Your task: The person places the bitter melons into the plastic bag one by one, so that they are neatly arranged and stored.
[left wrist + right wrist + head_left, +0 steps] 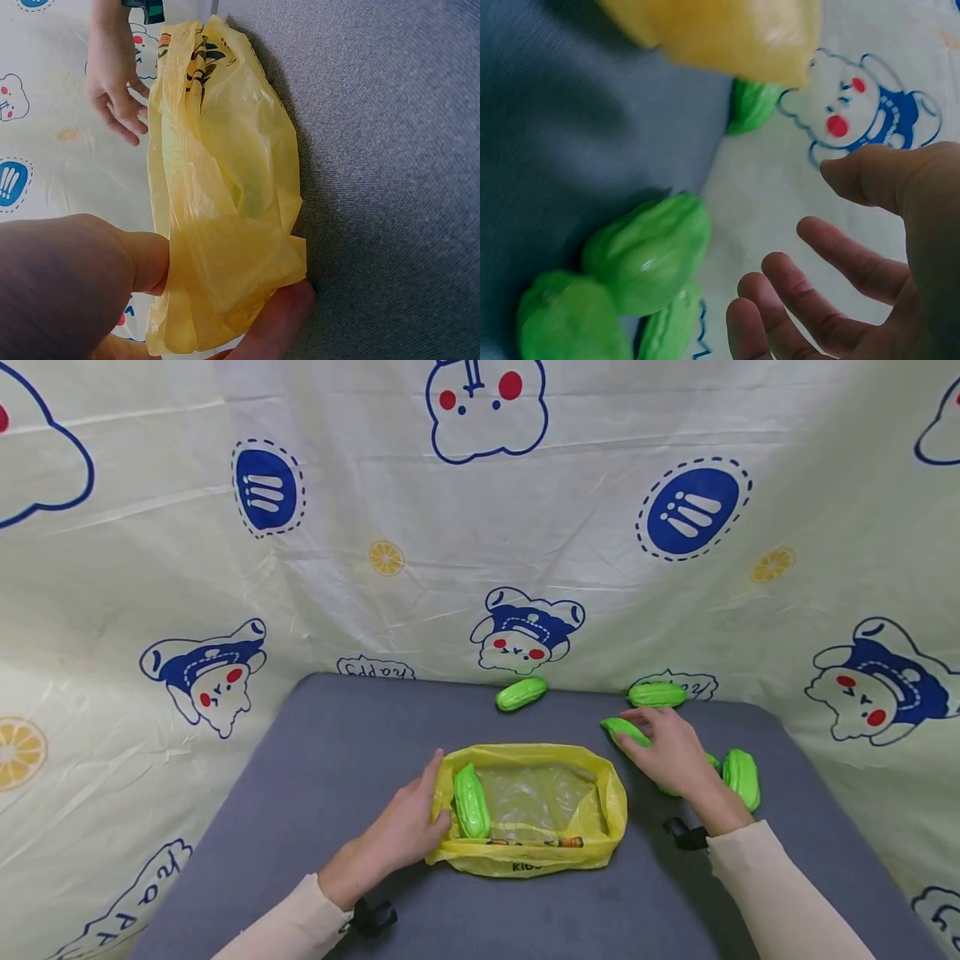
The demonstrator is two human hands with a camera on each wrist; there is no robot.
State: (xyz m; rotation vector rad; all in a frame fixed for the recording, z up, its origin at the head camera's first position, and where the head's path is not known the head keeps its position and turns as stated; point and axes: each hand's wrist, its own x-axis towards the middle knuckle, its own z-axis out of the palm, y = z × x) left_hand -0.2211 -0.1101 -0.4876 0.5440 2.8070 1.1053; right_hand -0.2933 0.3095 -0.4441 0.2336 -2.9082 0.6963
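Note:
A yellow plastic bag [617, 802] lies with its mouth spread wide. Inside, against its left wall, rests a green ridged gourd [471, 802]. My left hand [401, 822] grips the bag's left edge, thumb over the rim and fingers outside; the left wrist view shows the yellow film [225, 255] between them. To the right of the bag, my right hand [667, 752] is over another green gourd [615, 727], partly covering it. The right wrist view shows that hand's fingers [802, 300] spread and holding nothing, with gourds [649, 255] beside them.
Two gourds lie along the table's back edge, one behind the bag [521, 694] and one farther right [657, 695]. Another gourd [742, 779] is right of my right wrist, which partly hides one more [667, 791]. A patterned sheet [420, 610] hangs around the grey table [337, 735].

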